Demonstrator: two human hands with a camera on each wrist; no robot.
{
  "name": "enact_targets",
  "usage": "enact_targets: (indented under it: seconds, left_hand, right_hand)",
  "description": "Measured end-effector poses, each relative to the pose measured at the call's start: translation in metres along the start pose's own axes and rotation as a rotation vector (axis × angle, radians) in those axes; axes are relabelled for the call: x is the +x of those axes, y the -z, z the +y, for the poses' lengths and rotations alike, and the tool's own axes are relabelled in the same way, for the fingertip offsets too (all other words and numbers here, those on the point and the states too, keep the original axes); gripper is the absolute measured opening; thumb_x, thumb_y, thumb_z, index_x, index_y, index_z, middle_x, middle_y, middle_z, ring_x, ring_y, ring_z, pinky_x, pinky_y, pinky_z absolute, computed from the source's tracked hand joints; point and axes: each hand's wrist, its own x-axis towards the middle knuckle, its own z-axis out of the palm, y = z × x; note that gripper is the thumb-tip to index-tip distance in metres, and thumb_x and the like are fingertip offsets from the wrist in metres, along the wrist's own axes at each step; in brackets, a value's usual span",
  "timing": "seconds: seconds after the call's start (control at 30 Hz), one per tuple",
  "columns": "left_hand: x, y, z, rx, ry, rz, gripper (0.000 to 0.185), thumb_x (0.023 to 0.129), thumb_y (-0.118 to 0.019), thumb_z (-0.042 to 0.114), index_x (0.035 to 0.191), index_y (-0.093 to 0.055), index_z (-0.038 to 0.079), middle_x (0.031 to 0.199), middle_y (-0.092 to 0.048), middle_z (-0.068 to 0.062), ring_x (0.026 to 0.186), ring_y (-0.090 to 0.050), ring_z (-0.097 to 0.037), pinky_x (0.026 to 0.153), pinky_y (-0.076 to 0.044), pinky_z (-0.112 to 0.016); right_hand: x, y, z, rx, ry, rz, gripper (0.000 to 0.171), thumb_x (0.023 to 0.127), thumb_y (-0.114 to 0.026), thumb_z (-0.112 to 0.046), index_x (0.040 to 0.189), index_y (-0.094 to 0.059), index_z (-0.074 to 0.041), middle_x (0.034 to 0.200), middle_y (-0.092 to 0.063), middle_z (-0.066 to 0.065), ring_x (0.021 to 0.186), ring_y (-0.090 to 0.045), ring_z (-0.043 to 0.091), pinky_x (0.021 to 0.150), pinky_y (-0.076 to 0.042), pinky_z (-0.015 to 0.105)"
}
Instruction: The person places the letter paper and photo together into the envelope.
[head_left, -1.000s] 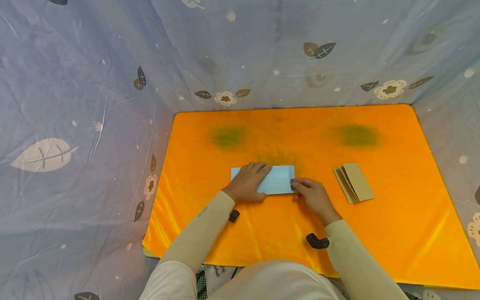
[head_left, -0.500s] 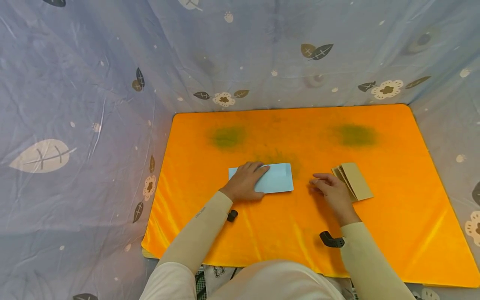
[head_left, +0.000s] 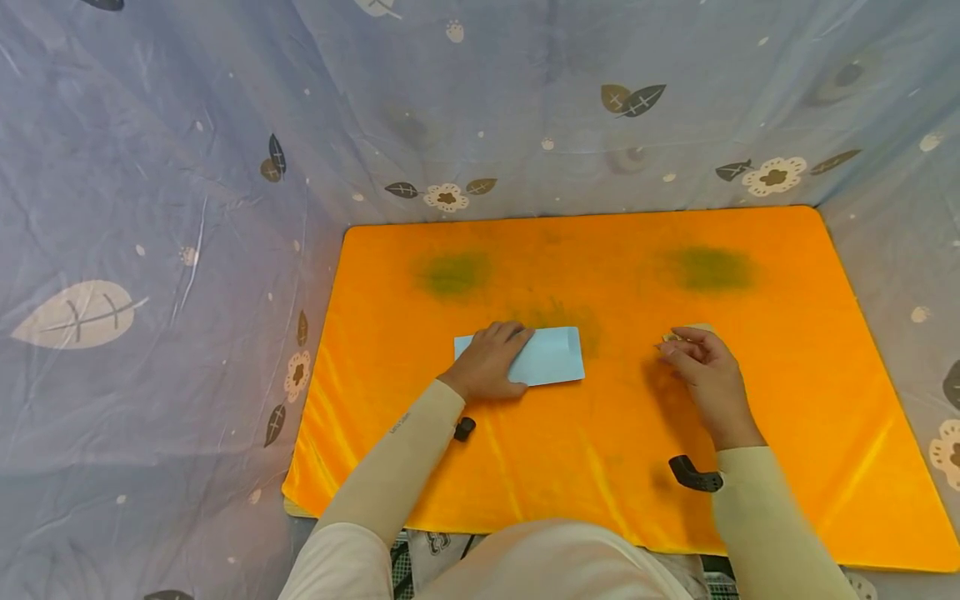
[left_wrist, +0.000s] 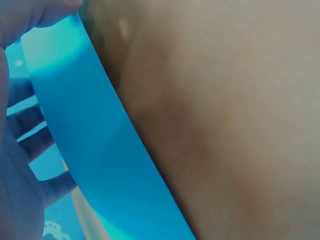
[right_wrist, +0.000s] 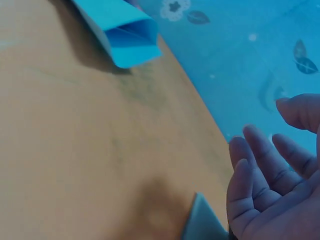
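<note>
A light blue envelope (head_left: 553,357) lies flat on the orange mat (head_left: 615,275), and my left hand (head_left: 491,360) rests on its left half with straight fingers. In the left wrist view the envelope (left_wrist: 90,150) runs as a blue band beside those fingers (left_wrist: 25,125). My right hand (head_left: 699,357) hovers over a folded tan paper (head_left: 681,331), which it mostly hides. Seen from the right wrist, the right hand's fingers (right_wrist: 270,165) are spread and hold nothing. A corner of the tan paper (right_wrist: 202,224) shows just below them, and the envelope's open end (right_wrist: 127,37) lies far off.
The mat has two dark greenish patches (head_left: 456,273) (head_left: 708,268) near its back edge. Grey-blue cloth with leaf and flower prints (head_left: 187,250) rises around the mat on the left, back and right. A black wrist mount (head_left: 693,475) sits on my right forearm.
My right hand left the envelope's right end and moved right, over the folded tan paper, now covering most of it. The left hand and envelope stayed put.
</note>
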Motion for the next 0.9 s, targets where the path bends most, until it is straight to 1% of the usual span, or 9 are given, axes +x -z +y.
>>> enact_targets:
  seconds: [0.13,0.27,0.4,0.53,0.6,0.77,0.9]
  left_hand:
    - [0.002,0.0,0.0,-0.001,0.002,-0.011,0.096,0.092,-0.076,0.047,0.172,-0.034,0.012,0.166,-0.038,-0.012,0.15,-0.037,-0.03,0.118,-0.034,-0.053]
    - [0.002,0.002,0.0,0.002,0.008,-0.019,0.096,0.092,-0.077,0.047,0.171,-0.035,0.012,0.165,-0.039,-0.012,0.149,-0.037,-0.03,0.118,-0.035,-0.053]
    - [0.002,0.004,0.001,0.004,0.008,-0.027,0.097,0.091,-0.078,0.048,0.171,-0.036,0.012,0.165,-0.038,-0.012,0.149,-0.037,-0.03,0.117,-0.035,-0.053]
    - [0.003,0.006,0.003,0.003,-0.001,-0.033,0.099,0.089,-0.079,0.047,0.17,-0.035,0.009,0.165,-0.038,-0.013,0.148,-0.037,-0.031,0.117,-0.035,-0.052]
    - [0.004,0.007,0.003,0.001,-0.005,-0.035,0.1,0.088,-0.08,0.045,0.169,-0.036,0.008,0.164,-0.038,-0.013,0.147,-0.038,-0.031,0.116,-0.036,-0.052]
    - [0.004,0.005,0.002,-0.002,-0.005,-0.042,0.101,0.087,-0.084,0.045,0.168,-0.037,0.006,0.162,-0.038,-0.013,0.144,-0.038,-0.031,0.115,-0.037,-0.051]
    - [0.004,0.001,0.002,-0.002,0.001,-0.054,0.109,0.085,-0.088,0.054,0.168,-0.037,0.006,0.161,-0.039,-0.013,0.142,-0.039,-0.031,0.115,-0.037,-0.052]
  right_hand:
    - [-0.002,0.012,-0.005,0.048,-0.006,0.061,0.054,0.107,-0.074,-0.027,0.154,-0.053,-0.008,0.131,-0.067,0.007,0.116,-0.066,0.018,0.089,-0.055,0.019]
    - [-0.001,0.024,-0.006,0.025,-0.009,0.107,0.058,0.108,-0.073,-0.028,0.157,-0.051,-0.006,0.128,-0.067,0.006,0.111,-0.066,0.019,0.086,-0.055,0.019]
    - [0.0,0.035,-0.005,0.041,0.002,0.139,0.051,0.109,-0.071,-0.024,0.154,-0.054,-0.006,0.125,-0.07,0.004,0.106,-0.071,0.016,0.085,-0.056,0.019]
    - [-0.001,0.049,-0.004,0.066,0.017,0.181,0.037,0.11,-0.068,-0.022,0.145,-0.059,-0.012,0.122,-0.072,0.0,0.104,-0.071,0.013,0.084,-0.055,0.018]
    - [-0.002,0.055,-0.003,0.084,0.013,0.203,0.033,0.11,-0.068,-0.021,0.142,-0.061,-0.016,0.122,-0.072,-0.001,0.104,-0.071,0.013,0.084,-0.055,0.017]
    - [-0.002,0.066,-0.002,0.144,-0.014,0.245,0.034,0.109,-0.071,-0.019,0.14,-0.06,-0.016,0.123,-0.07,0.0,0.104,-0.072,0.014,0.084,-0.056,0.018]
    - [-0.003,0.071,-0.002,0.188,-0.039,0.267,0.034,0.108,-0.071,-0.017,0.139,-0.059,-0.015,0.122,-0.069,0.001,0.103,-0.073,0.013,0.083,-0.056,0.019]
